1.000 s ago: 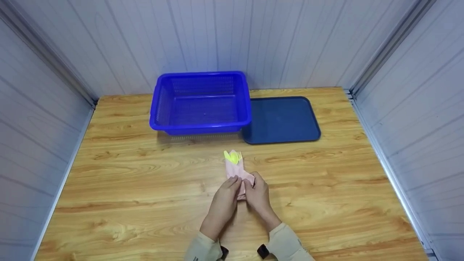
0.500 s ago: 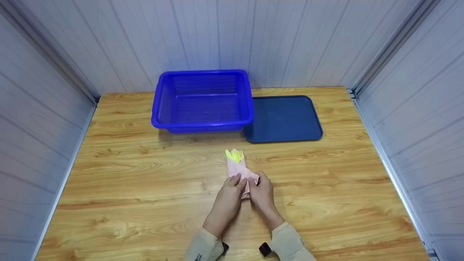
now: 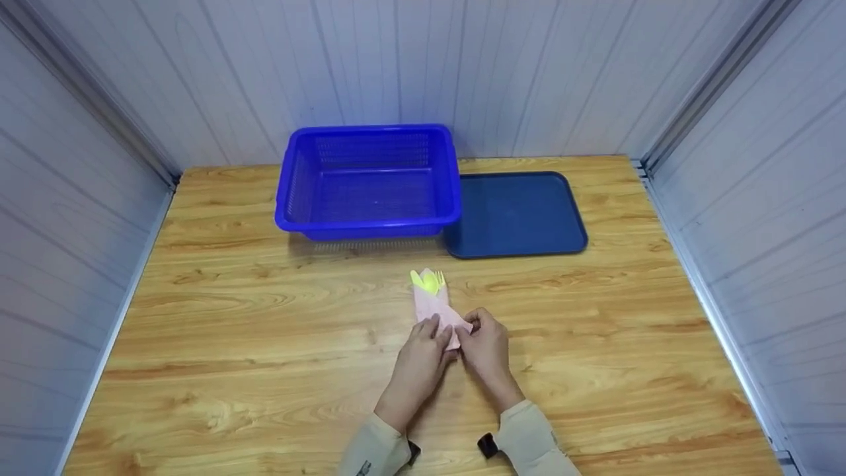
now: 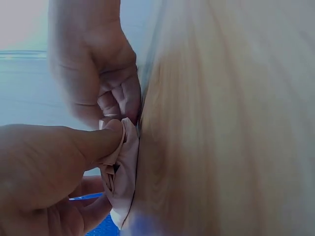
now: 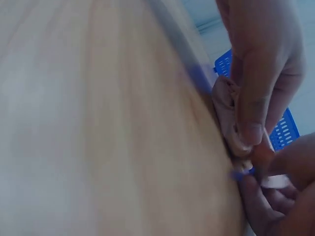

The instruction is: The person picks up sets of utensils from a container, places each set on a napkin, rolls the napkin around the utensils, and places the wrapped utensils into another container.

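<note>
A pink napkin (image 3: 433, 305) lies wrapped round yellow cutlery on the table. From its far end stick out a knife (image 3: 416, 278), a spoon (image 3: 431, 283) and a fork (image 3: 441, 280). My left hand (image 3: 418, 360) holds the wrapped napkin from the left, thumb on the near side and fingers across it. With thumb and fingertips, my right hand (image 3: 488, 345) pinches a napkin corner that juts out to the right. The left wrist view shows the folded napkin layers (image 4: 125, 172) close against the tabletop. In the right wrist view, the hands partly cover the napkin (image 5: 226, 110).
Behind the hands stands a blue plastic basket (image 3: 368, 231) with perforated sides. A dark blue tray (image 3: 519, 215) lies flat to its right, one edge hidden by the basket rim. Pale panel walls enclose the wooden table (image 3: 231, 330) at the back and both sides.
My right hand has shifted slightly right, drawing the napkin corner outward. Less of the napkin's near end shows between the hands. My left hand keeps its hold, and the basket and tray stay put.
</note>
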`<state>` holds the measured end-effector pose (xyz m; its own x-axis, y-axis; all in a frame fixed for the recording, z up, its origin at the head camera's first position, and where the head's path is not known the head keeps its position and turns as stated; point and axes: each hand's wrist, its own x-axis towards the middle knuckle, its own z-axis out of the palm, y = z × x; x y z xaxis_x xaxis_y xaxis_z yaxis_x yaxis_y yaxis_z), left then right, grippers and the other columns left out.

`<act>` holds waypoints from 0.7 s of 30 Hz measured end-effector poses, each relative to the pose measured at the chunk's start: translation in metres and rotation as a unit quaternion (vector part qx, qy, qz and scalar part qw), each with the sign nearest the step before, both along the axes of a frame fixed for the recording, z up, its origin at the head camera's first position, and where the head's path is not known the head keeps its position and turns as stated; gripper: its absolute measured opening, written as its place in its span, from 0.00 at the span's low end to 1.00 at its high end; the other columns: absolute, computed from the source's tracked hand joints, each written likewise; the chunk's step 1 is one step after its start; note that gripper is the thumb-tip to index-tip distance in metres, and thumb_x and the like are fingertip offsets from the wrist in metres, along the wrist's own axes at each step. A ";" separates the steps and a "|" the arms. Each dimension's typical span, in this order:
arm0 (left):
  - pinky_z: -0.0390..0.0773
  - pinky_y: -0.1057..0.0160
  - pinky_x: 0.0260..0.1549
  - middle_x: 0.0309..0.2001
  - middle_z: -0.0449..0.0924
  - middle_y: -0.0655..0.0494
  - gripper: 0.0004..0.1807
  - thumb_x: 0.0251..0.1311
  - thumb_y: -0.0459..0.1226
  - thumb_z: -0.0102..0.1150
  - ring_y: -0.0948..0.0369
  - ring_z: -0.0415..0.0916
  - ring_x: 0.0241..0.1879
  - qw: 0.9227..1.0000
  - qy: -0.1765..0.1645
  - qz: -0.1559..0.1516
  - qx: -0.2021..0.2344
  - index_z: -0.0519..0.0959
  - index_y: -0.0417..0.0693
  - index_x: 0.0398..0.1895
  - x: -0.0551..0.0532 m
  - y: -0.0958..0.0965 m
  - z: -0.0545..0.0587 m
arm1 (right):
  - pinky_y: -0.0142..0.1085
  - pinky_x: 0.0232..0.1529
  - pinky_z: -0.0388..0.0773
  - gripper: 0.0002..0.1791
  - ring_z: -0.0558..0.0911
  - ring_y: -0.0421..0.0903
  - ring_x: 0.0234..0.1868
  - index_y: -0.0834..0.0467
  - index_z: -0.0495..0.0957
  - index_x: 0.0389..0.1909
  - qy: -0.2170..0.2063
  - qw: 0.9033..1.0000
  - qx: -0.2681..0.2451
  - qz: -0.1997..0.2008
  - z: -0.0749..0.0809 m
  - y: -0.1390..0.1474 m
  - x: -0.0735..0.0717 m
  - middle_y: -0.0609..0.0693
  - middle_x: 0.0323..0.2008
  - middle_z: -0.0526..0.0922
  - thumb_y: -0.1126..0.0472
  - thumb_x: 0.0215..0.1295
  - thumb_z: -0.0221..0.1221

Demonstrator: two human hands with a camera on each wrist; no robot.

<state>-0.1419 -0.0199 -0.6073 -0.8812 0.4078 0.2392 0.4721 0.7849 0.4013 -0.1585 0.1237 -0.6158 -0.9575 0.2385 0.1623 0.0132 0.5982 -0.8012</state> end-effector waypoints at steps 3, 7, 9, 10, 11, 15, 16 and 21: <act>0.74 0.53 0.54 0.57 0.74 0.38 0.24 0.59 0.44 0.65 0.45 0.71 0.57 1.000 0.003 0.002 -0.017 0.81 0.39 0.55 -0.001 0.003 0.003 | 0.42 0.31 0.75 0.15 0.78 0.45 0.29 0.58 0.76 0.31 0.020 0.997 0.076 -0.011 0.002 0.005 0.001 0.48 0.27 0.78 0.67 0.46 0.73; 0.75 0.54 0.53 0.57 0.74 0.39 0.23 0.59 0.43 0.66 0.46 0.71 0.56 0.999 0.001 0.006 -0.036 0.81 0.39 0.54 -0.002 0.004 0.005 | 0.43 0.32 0.78 0.09 0.81 0.46 0.30 0.58 0.80 0.29 0.032 0.992 0.119 0.021 0.015 0.005 0.005 0.48 0.28 0.80 0.68 0.49 0.71; 0.75 0.54 0.53 0.56 0.74 0.39 0.23 0.59 0.43 0.66 0.46 0.72 0.55 0.999 0.000 0.006 -0.043 0.81 0.39 0.54 -0.002 0.003 0.006 | 0.43 0.31 0.78 0.05 0.82 0.46 0.29 0.59 0.83 0.29 0.024 0.990 0.131 0.056 0.022 0.003 0.007 0.49 0.27 0.82 0.68 0.52 0.69; 0.75 0.54 0.53 0.56 0.74 0.39 0.23 0.59 0.43 0.66 0.46 0.72 0.55 0.999 -0.001 0.005 -0.046 0.81 0.39 0.54 -0.002 0.003 0.006 | 0.43 0.31 0.79 0.03 0.82 0.47 0.28 0.60 0.84 0.29 0.018 0.988 0.138 0.074 0.025 0.001 0.008 0.49 0.26 0.83 0.68 0.53 0.68; 0.75 0.54 0.53 0.56 0.74 0.39 0.23 0.59 0.43 0.66 0.46 0.72 0.55 0.999 -0.004 0.003 -0.047 0.81 0.39 0.54 -0.002 0.003 0.006 | 0.43 0.31 0.79 0.02 0.82 0.47 0.28 0.61 0.84 0.29 0.010 0.985 0.150 0.089 0.027 0.000 0.009 0.50 0.26 0.84 0.68 0.54 0.67; 0.74 0.52 0.54 0.57 0.74 0.38 0.22 0.60 0.42 0.64 0.45 0.71 0.56 0.999 -0.029 -0.007 -0.030 0.80 0.38 0.54 -0.004 0.000 0.009 | 0.45 0.30 0.78 0.03 0.82 0.51 0.27 0.62 0.84 0.24 -0.022 0.973 0.190 0.128 0.033 -0.006 0.008 0.51 0.23 0.83 0.68 0.56 0.65; 0.73 0.52 0.55 0.58 0.73 0.38 0.21 0.62 0.41 0.62 0.45 0.70 0.56 0.999 -0.040 -0.009 -0.020 0.80 0.38 0.55 -0.005 0.000 0.009 | 0.45 0.29 0.78 0.06 0.82 0.51 0.26 0.61 0.84 0.23 -0.032 0.972 0.195 0.129 0.034 -0.007 0.008 0.51 0.21 0.83 0.68 0.57 0.64; 0.72 0.54 0.56 0.56 0.76 0.40 0.16 0.68 0.37 0.53 0.47 0.72 0.55 0.996 -0.082 0.000 0.038 0.81 0.36 0.53 -0.012 -0.004 0.010 | 0.43 0.21 0.72 0.14 0.75 0.48 0.19 0.57 0.77 0.15 -0.066 0.972 0.193 0.116 0.038 -0.011 0.008 0.48 0.15 0.75 0.62 0.61 0.62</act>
